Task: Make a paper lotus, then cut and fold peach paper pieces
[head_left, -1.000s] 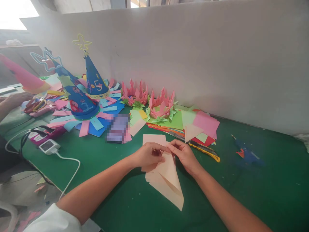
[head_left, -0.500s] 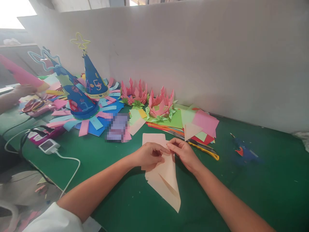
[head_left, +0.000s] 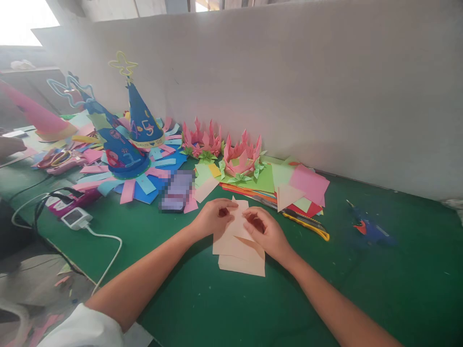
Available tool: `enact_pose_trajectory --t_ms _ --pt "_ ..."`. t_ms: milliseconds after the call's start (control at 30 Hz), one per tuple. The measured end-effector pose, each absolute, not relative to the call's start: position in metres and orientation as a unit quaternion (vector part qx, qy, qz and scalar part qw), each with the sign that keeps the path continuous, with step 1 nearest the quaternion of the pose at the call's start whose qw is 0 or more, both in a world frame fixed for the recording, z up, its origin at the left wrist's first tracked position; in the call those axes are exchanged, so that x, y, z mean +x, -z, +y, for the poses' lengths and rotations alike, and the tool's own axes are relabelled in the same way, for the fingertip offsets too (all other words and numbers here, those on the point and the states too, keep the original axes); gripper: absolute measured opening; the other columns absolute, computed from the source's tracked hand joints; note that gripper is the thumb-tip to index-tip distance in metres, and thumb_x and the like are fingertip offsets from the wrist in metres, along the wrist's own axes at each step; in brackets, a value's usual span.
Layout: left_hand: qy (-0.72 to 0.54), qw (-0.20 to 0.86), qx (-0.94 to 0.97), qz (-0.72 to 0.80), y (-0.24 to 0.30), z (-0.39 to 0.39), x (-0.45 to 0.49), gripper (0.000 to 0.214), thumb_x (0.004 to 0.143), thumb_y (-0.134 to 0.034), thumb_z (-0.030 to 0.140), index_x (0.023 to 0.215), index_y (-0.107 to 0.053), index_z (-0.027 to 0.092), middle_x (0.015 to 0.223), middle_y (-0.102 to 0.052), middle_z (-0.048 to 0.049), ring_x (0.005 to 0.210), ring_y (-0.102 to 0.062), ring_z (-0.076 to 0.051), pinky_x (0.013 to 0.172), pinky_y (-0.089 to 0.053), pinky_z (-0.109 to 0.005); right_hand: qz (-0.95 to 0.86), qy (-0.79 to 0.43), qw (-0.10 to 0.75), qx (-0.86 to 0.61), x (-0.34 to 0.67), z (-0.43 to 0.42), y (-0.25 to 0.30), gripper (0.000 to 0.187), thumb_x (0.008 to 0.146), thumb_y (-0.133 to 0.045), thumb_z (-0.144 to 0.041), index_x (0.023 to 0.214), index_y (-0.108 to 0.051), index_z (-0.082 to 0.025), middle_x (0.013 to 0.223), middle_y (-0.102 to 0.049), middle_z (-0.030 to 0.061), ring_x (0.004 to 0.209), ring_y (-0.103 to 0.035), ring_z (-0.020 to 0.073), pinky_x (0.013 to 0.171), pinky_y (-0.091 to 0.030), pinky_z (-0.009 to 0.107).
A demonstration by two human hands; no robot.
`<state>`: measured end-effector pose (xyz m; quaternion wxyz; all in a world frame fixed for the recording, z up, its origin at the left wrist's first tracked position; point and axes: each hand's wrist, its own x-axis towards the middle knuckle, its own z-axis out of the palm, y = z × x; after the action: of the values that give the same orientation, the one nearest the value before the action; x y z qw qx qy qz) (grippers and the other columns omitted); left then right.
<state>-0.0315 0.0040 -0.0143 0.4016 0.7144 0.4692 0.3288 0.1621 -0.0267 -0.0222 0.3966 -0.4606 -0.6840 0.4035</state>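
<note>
Pale peach paper sheets (head_left: 241,265) lie in a loose stack on the green table in front of me. Over them, a top sheet is bent between my hands, its lower edge lifted off the others. My left hand (head_left: 212,219) pinches its left side near the top, thumb and fingers close together. My right hand (head_left: 266,232) curls round the right side, with thumb and forefinger on the paper. A small pointed corner sticks up by the left fingertips. How the sheet is folded under my fingers is partly hidden.
Beyond my hands are coloured paper sheets (head_left: 307,185), a yellow utility knife (head_left: 307,226) and pink paper crowns (head_left: 241,156). A blue glue gun (head_left: 372,231) lies right. Left are a phone (head_left: 177,192), blue cone hats (head_left: 142,115), a white charger (head_left: 76,218) with cable and another person's hand (head_left: 12,146).
The long hanging flap of the peach sheet has been drawn up between my hands, baring the stack below. The other person's hand has let go of the pink cone, which now stands on the table.
</note>
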Motion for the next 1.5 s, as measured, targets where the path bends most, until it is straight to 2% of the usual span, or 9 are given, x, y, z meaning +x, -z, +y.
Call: enact_pose_trajectory --t_ms 133,233,400,500,700,900,1100,1300,1500 --pt "-0.33 0.377 0.728 0.467 0.017 0.006 -0.033 0.027 0.072 -0.059 0.012 0.098 -0.068 0.013 0.105 -0.065 -0.0101 0.066 -0.056 -0.01 0.065 -0.049 -0.024 -0.789 -0.249 0.34 -0.446 0.16 -0.03 0.025 0.027 0.084 -0.05 -0.024 0.109 -0.06 -0.025 0.118 -0.055 0.009 0.109 -0.05 0.0262 0.093 -0.042 0.044" --pt "-0.334 0.365 0.737 0.46 0.02 0.007 -0.033 0.025 0.074 -0.06 0.014 0.098 -0.068 0.013 0.103 -0.065 -0.0102 0.071 -0.059 -0.012 0.065 -0.049 -0.024 -0.825 -0.194 0.306 -0.433 0.161 -0.03 0.025 0.036 0.086 -0.043 -0.019 0.118 -0.059 -0.027 0.123 -0.054 0.0084 0.111 -0.049 0.0272 0.094 -0.041 0.047" --pt "-0.331 0.336 0.761 0.445 0.019 0.006 -0.033 0.018 0.079 -0.059 0.02 0.095 -0.067 0.014 0.097 -0.064 -0.0088 0.072 -0.058 -0.012 0.062 -0.047 -0.023 -0.855 -0.146 0.264 -0.421 0.16 -0.031 0.025 0.041 0.088 -0.041 -0.017 0.123 -0.057 -0.03 0.129 -0.052 0.0061 0.115 -0.046 0.0265 0.095 -0.042 0.047" --pt "-0.307 0.302 0.792 0.433 0.011 0.002 -0.032 0.012 0.082 -0.055 0.017 0.086 -0.066 0.015 0.08 -0.061 -0.0038 0.069 -0.053 -0.012 0.061 -0.042 -0.022 -0.862 -0.143 0.252 -0.417 0.159 -0.032 0.024 0.04 0.087 -0.041 -0.016 0.122 -0.058 -0.027 0.129 -0.052 0.0065 0.117 -0.045 0.0263 0.096 -0.041 0.046" --pt "-0.291 0.255 0.831 0.4 0.001 0.001 -0.031 0.02 0.085 -0.047 0.013 0.068 -0.057 0.016 0.063 -0.05 0.0003 0.065 -0.048 -0.013 0.061 -0.037 -0.023 -0.867 -0.13 0.238 -0.418 0.158 -0.031 0.022 0.04 0.086 -0.042 -0.017 0.121 -0.057 -0.027 0.13 -0.051 0.0067 0.118 -0.045 0.0258 0.096 -0.041 0.045" --pt "-0.275 0.215 0.844 0.407 0.014 0.008 -0.037 0.01 0.084 -0.056 0.02 0.081 -0.064 0.016 0.091 -0.062 -0.0072 0.079 -0.057 -0.018 0.078 -0.042 -0.032 -0.866 -0.145 0.241 -0.414 0.159 -0.031 0.024 0.041 0.087 -0.042 -0.016 0.123 -0.057 -0.028 0.128 -0.053 0.0076 0.115 -0.047 0.0276 0.095 -0.04 0.049" --pt "-0.264 0.147 0.849 0.434 0.018 0.007 -0.04 0.01 0.082 -0.059 0.022 0.085 -0.067 0.018 0.127 -0.049 -0.011 0.102 -0.053 -0.025 0.089 -0.041 -0.042 -0.865 -0.149 0.235 -0.417 0.159 -0.031 0.024 0.04 0.086 -0.042 -0.016 0.121 -0.058 -0.027 0.127 -0.053 0.0075 0.115 -0.046 0.0265 0.095 -0.04 0.046" --pt "-0.243 0.165 0.862 0.413 0.018 0.01 -0.041 0.014 0.084 -0.059 0.025 0.093 -0.067 0.018 0.111 -0.066 -0.0069 0.098 -0.054 -0.022 0.087 -0.04 -0.037 -0.868 -0.143 0.22 -0.421 0.159 -0.03 0.024 0.038 0.088 -0.04 -0.019 0.122 -0.057 -0.025 0.133 -0.052 0.006 0.119 -0.043 0.0269 0.098 -0.037 0.048" --pt "-0.214 0.163 0.854 0.444 0.017 0.011 -0.043 0.026 0.084 -0.06 0.03 0.107 -0.064 0.021 0.117 -0.064 -0.0044 0.1 -0.052 -0.022 0.085 -0.037 -0.035 -0.867 -0.128 0.211 -0.432 0.159 -0.031 0.019 0.037 0.086 -0.044 -0.02 0.118 -0.06 -0.025 0.131 -0.055 0.0056 0.116 -0.046 0.0272 0.095 -0.038 0.048"
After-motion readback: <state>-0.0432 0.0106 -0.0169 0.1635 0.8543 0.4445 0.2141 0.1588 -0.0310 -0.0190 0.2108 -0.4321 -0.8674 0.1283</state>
